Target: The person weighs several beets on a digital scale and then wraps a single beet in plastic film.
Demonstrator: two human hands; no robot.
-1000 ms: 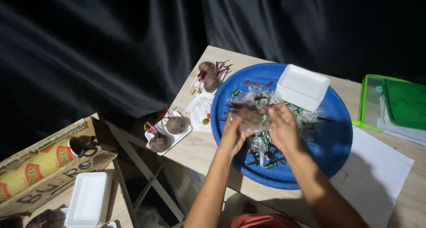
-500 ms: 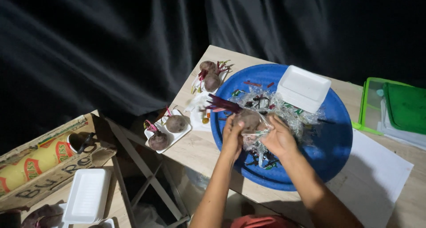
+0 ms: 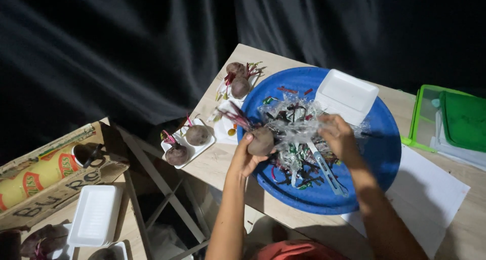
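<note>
I see black pleated cloth behind a pale wood table (image 3: 283, 209). On it sits a round blue plastic tray (image 3: 385, 154), smooth, w/ a white foam dish (image 3: 347, 95) at its far edge. My left hand (image 3: 245, 156) is clenched round a rough, dull-brown beet (image 3: 261, 141) at the tray's left rim. My right hand (image 3: 338, 136) pinches crinkled clear film (image 3: 291, 126) over the tray centre. Red stem scraps lie beneath.

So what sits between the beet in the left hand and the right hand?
In the head view, crumpled clear plastic wrap spans the gap from the beet in the left hand to the right hand, above the blue tray littered with stem trimmings.
</note>
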